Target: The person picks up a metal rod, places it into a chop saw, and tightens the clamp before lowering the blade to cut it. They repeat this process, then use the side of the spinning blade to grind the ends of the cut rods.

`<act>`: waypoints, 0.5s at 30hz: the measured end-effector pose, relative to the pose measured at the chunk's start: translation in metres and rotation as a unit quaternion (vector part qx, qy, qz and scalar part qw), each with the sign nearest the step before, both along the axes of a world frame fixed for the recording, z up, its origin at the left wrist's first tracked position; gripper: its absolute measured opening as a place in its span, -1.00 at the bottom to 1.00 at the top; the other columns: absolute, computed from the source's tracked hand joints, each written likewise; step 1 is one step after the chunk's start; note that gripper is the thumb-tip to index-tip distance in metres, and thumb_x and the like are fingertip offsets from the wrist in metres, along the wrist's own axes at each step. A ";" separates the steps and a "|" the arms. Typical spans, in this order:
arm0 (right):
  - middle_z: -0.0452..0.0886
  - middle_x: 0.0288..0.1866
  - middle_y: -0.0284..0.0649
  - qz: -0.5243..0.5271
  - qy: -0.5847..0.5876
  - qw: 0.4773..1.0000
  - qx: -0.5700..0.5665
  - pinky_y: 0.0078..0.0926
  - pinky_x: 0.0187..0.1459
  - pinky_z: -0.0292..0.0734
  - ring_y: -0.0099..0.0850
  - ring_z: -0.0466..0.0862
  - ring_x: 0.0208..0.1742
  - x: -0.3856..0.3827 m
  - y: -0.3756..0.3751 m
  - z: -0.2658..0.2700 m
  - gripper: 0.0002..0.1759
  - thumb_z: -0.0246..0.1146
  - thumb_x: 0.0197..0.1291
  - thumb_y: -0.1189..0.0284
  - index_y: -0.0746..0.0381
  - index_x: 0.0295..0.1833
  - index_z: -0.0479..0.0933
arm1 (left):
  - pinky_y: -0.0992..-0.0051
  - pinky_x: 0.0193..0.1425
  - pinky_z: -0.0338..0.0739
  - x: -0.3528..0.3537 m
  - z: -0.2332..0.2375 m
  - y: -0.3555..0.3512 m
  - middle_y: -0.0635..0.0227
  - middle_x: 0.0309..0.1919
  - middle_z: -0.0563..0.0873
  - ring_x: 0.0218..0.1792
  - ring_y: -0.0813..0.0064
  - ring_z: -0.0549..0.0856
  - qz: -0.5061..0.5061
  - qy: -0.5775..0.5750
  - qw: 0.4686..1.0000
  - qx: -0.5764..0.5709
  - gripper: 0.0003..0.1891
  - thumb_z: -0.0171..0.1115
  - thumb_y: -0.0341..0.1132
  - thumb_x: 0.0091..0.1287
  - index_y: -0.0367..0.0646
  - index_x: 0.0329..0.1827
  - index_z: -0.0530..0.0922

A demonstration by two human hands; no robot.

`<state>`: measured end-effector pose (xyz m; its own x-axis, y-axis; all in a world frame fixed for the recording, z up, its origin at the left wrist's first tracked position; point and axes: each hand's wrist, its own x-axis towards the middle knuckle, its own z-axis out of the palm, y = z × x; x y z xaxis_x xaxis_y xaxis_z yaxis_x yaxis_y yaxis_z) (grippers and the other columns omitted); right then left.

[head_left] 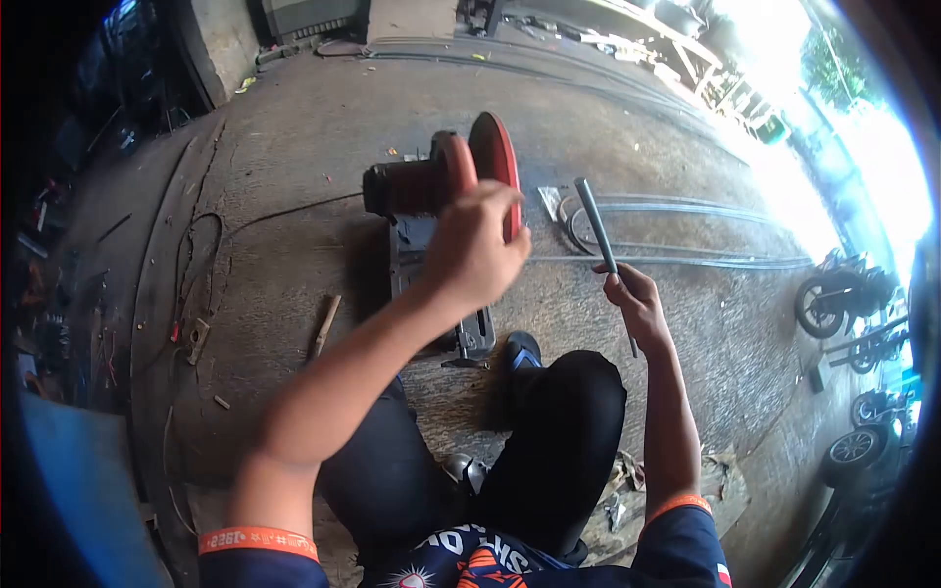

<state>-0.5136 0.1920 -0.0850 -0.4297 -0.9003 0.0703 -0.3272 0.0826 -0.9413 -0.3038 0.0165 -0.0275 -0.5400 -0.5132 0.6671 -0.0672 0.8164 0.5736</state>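
A cut-off saw with a red guard [498,147], a dark motor [400,188] and a grey base [476,333] stands on the floor in front of me. My left hand [477,240] is closed at the saw's front, on its red handle [457,162]; the hand itself hides most of the grip. To the right of the saw, my right hand [635,299] grips a grey metal pipe [594,220]. The pipe is held up at a slant, apart from the saw, its upper part sticking out beyond my fingers.
Long thin metal bars [706,261] lie on the concrete floor [294,127] at right. A power cord [284,210] runs left from the saw. A wooden stick [326,325] lies near my left forearm. Motorcycles [833,294] stand at the right edge.
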 end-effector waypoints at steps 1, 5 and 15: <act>0.44 -0.36 -0.46 0.002 0.025 1.000 -0.013 -0.65 -0.27 0.26 -0.66 0.34 -0.32 0.009 -0.005 0.016 -0.70 0.17 0.38 0.27 0.29 -0.01 0.58 | 0.26 -0.06 0.61 0.007 0.005 0.008 -0.08 -0.27 0.71 -0.20 0.10 0.74 -0.024 -0.060 0.993 0.101 -0.78 0.29 -0.42 0.17 -0.40 -0.19 0.62; 0.39 -0.42 -0.46 -0.020 -0.022 0.985 -0.168 -0.65 -0.31 0.25 -0.66 0.34 -0.36 0.049 -0.037 0.072 -0.75 0.15 0.40 0.30 0.30 -0.11 0.50 | 0.36 -0.11 0.60 0.034 0.003 0.051 0.08 -0.30 0.75 -0.24 0.25 0.76 -0.182 -0.141 0.944 0.236 -0.78 0.22 -0.29 0.27 -0.29 -0.23 0.67; 0.17 0.46 0.13 -0.142 -0.393 0.826 -0.379 0.18 0.44 0.16 -0.04 0.20 0.49 0.134 -0.099 0.114 -0.50 -0.19 0.52 0.26 0.31 0.43 0.06 | 0.52 -0.04 0.55 0.038 -0.010 0.038 0.32 -0.13 0.60 -0.14 0.61 0.62 -0.202 0.233 0.734 0.605 -0.51 0.08 0.01 0.46 -0.22 0.20 0.31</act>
